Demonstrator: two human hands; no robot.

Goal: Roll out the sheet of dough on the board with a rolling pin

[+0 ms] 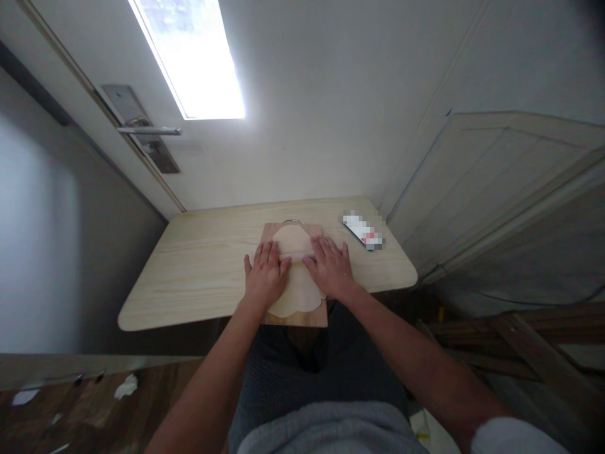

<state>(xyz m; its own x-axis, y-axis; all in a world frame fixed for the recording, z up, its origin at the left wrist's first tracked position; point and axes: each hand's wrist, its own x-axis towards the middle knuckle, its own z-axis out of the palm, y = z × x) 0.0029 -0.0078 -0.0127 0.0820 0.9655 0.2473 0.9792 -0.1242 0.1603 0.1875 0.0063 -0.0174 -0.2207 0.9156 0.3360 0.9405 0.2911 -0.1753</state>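
Note:
A flat sheet of pale dough [297,287] lies on a wooden cutting board [317,315] at the near edge of a small light wooden table [203,265]. A rolling pin [297,255] lies across the dough, mostly covered by my hands. My left hand [265,274] rests palm down on its left part, fingers stretched forward. My right hand [331,268] lies flat on its right part, fingers spread. Both hands press down side by side over the dough.
A small white and red packet [363,231] lies on the table's far right corner. A white door with a metal handle [149,131] stands behind the table. Wooden planks [520,328] lie on the floor at right, paper scraps [125,386] at left.

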